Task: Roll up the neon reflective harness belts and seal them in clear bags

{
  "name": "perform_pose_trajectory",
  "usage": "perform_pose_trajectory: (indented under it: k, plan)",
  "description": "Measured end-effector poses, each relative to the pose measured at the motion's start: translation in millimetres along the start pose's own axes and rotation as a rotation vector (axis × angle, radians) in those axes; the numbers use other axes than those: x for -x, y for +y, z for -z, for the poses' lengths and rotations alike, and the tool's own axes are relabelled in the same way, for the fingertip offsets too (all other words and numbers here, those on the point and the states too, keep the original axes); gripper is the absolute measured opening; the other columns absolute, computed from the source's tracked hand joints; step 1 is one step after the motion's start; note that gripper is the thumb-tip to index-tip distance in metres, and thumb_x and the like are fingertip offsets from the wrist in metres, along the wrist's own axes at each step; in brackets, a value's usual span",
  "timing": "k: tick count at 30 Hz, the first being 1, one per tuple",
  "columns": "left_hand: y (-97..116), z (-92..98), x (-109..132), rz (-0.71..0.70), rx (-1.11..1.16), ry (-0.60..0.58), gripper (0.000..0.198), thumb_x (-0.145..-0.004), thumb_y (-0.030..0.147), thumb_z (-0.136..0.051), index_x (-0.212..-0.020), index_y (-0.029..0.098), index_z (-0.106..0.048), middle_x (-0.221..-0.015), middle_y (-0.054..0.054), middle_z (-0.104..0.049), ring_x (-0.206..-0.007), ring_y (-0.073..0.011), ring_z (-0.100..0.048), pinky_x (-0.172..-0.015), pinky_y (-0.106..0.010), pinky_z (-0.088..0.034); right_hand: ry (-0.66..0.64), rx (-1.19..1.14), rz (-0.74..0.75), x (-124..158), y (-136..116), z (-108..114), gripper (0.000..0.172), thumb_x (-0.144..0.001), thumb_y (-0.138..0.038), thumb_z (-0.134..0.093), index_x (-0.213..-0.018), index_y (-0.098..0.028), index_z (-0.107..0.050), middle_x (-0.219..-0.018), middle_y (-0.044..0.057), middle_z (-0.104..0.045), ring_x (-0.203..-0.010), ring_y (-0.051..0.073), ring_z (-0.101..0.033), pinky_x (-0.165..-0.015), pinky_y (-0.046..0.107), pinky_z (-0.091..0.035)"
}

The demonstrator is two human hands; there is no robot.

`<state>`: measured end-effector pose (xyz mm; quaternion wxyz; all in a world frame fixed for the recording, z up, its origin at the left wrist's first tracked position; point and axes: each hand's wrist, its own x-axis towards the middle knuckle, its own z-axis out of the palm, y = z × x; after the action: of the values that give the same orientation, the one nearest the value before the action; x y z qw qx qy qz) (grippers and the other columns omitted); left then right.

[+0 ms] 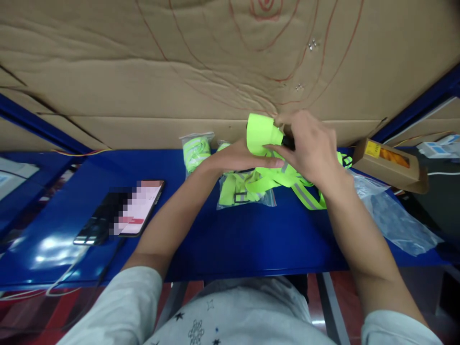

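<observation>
Head view: on the blue table (pixel 258 244), a yellow-green strap (pixel 260 136) trails beneath both hands; the right hand (pixel 312 143) pinches it beside a raised loop; the left hand (pixel 239 154) has fingers behind that loop, grip unclear.

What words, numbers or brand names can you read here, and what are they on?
None can be read clearly.
Yellow label on the cardboard box: dark print, too small and blurred.
Phone with the lit screen: partly pixelated; the rest too blurred.
White-and-blue package at right: no readable words.
Cardboard sheet: red curved lines, no words visible.
</observation>
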<state>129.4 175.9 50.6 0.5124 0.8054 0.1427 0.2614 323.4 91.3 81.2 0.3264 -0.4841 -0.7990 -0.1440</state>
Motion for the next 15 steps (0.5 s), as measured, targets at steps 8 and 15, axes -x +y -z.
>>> perform_pose_trajectory:
  k: [8, 15]
  plan:
    - [-6.1, -18.3, -2.8, 0.194, -0.082, 0.018, 0.049, -0.076, 0.052, -0.089, -0.107, 0.017, -0.074, -0.106, -0.005, -0.077, -0.105, -0.0263, -0.073, -0.098, -0.043, -0.060, -0.367, -0.521, 0.103, -4.7, 23.1, 12.0, 0.042, -0.097, -0.038, -0.069, -0.135, -0.028, -0.057, -0.130, 0.008, -0.064, -0.113, 0.026, -0.063, -0.101, 0.044, -0.054]
    - [-14.4, -22.6, -5.2, 0.097, -0.063, 0.089, 0.051, -0.088, 0.052, -0.077, -0.127, 0.021, -0.068, -0.133, -0.007, -0.073, -0.126, -0.0282, -0.069, -0.117, -0.047, -0.050, -0.515, -0.642, 0.146, -1.5, 40.4, 43.1, 0.060, -0.095, -0.046, -0.074, -0.152, -0.039, -0.057, -0.150, 0.001, -0.063, -0.137, 0.029, -0.060, -0.115, 0.044, -0.051]
